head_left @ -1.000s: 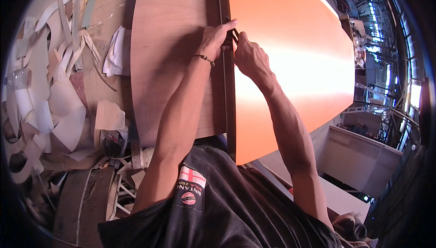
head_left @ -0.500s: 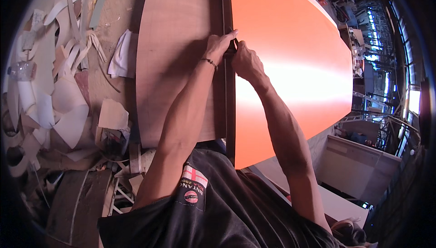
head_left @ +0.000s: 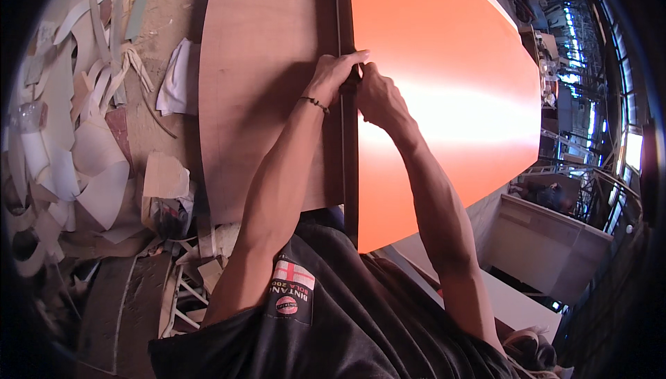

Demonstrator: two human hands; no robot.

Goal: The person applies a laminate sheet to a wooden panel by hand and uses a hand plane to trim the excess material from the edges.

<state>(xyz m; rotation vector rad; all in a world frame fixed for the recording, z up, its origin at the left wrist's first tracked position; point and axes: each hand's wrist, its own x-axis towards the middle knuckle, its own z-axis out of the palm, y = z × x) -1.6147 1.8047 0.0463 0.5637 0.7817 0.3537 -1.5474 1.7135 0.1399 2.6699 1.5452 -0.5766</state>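
A glossy orange panel [head_left: 416, 32] and a brown wood-faced panel [head_left: 263, 25] meet along a dark edge strip [head_left: 350, 171] that runs away from me. At the strip, my left hand [head_left: 336, 75] is closed from the wood side, its thumb laid across toward the orange face. Just right of it, my right hand [head_left: 380, 95] is curled in a fist against the strip and the orange panel. A small dark piece shows between the two hands. The fingers hide most of it, so I cannot make out its kind.
Pale strips and curled sheet offcuts [head_left: 100, 185] are heaped on the left. A white cloth [head_left: 180, 81] lies beside the wood-faced panel, with a cardboard piece [head_left: 166, 176] nearer me. On the lower right stands a pale box-like cabinet [head_left: 548, 240].
My left thumb reaches slightly farther right over the strip. Both hands stay at nearly the same place on it. The whole view has shifted a little.
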